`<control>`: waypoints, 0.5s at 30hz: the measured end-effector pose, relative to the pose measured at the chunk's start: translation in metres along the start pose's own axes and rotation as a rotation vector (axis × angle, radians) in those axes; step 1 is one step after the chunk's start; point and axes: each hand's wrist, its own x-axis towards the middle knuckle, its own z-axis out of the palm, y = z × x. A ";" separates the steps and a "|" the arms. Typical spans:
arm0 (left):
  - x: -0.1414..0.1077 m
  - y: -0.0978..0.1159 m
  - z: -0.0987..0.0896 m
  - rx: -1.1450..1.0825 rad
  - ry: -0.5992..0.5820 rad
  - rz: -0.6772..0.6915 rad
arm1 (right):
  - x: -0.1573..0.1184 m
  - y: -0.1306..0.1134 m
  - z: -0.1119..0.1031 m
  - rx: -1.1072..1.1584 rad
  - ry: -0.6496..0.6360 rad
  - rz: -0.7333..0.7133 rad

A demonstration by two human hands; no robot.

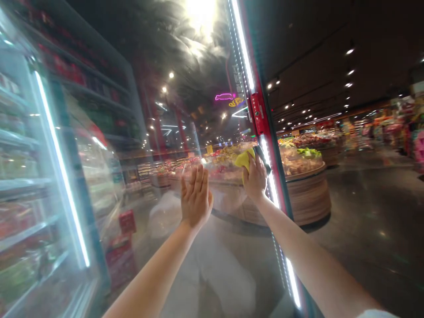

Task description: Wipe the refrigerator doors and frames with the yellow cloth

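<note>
1. The left hand (196, 194) lies spread, apparently flat on the glass door (202, 251); bare-palm pressure could smear it.
2. At its two o'clock, the right hand (256, 177) grasps a yellow cloth (244, 160) beside the light strip (273, 189); a loose fold might snag.

Left hand (196, 196) flat at the glass door (225, 265), right hand (255, 180) with yellow cloth (243, 160).
</note>
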 end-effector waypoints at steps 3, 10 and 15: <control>-0.007 0.003 0.000 -0.003 -0.033 0.017 | -0.047 0.000 0.001 -0.033 -0.051 0.033; -0.012 0.006 0.009 0.003 -0.010 -0.023 | 0.018 -0.017 -0.004 -0.010 -0.178 -0.229; -0.020 0.013 0.008 -0.018 -0.005 -0.043 | -0.040 0.031 -0.001 -0.012 -0.042 -0.076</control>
